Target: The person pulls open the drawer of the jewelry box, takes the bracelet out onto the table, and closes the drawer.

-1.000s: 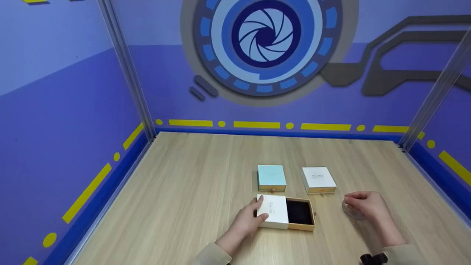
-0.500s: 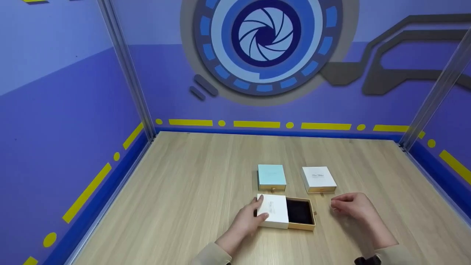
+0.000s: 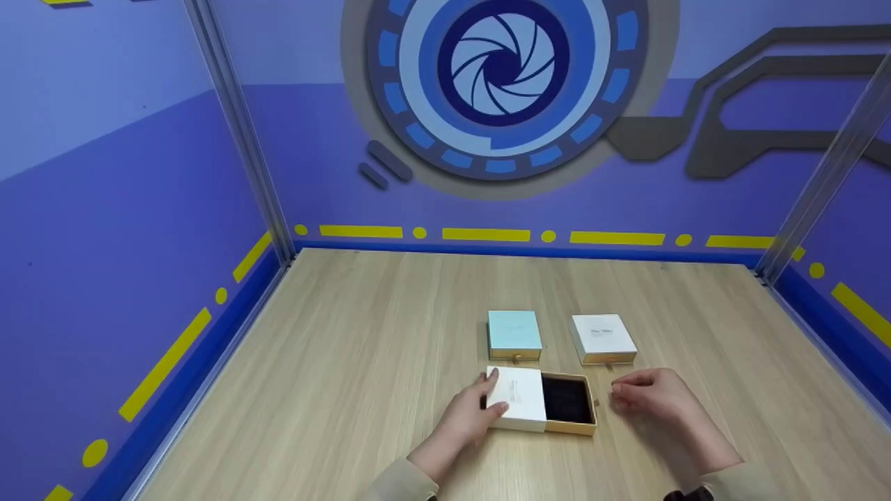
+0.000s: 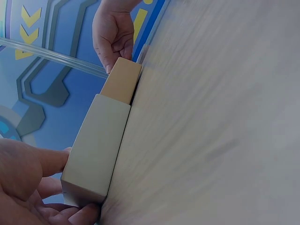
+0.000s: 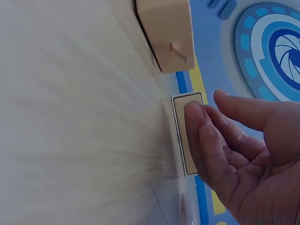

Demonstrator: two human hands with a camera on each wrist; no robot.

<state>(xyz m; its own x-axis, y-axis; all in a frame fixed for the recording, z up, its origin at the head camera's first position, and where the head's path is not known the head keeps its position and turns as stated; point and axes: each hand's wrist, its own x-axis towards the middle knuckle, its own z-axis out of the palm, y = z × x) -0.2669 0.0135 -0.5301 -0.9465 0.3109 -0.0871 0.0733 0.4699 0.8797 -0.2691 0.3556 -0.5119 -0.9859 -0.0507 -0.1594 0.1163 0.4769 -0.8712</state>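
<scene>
A white slide-out gift box (image 3: 522, 396) lies on the wooden table, its tan drawer (image 3: 571, 426) pulled partway out to the right. Dark padding (image 3: 565, 400) lines the drawer. My left hand (image 3: 466, 417) grips the sleeve at its left end, thumb on top and fingers at the far corner. My right hand (image 3: 658, 396) hovers just right of the drawer's pull tab (image 5: 179, 52), fingers bent and fingertips drawn toward the thumb. I cannot tell whether a thin thing sits between them. Below that hand in the right wrist view is a clear, glossy shape (image 5: 186, 208).
Behind the open box stands a closed teal box (image 3: 514, 332). A closed white box (image 3: 603, 335) with a gold front is to its right. Blue printed walls and metal posts (image 3: 243, 132) border the table (image 3: 362, 334).
My right hand has moved left from near a clear round thing to beside the drawer; that thing no longer shows in the head view. My left hand and the boxes have stayed put.
</scene>
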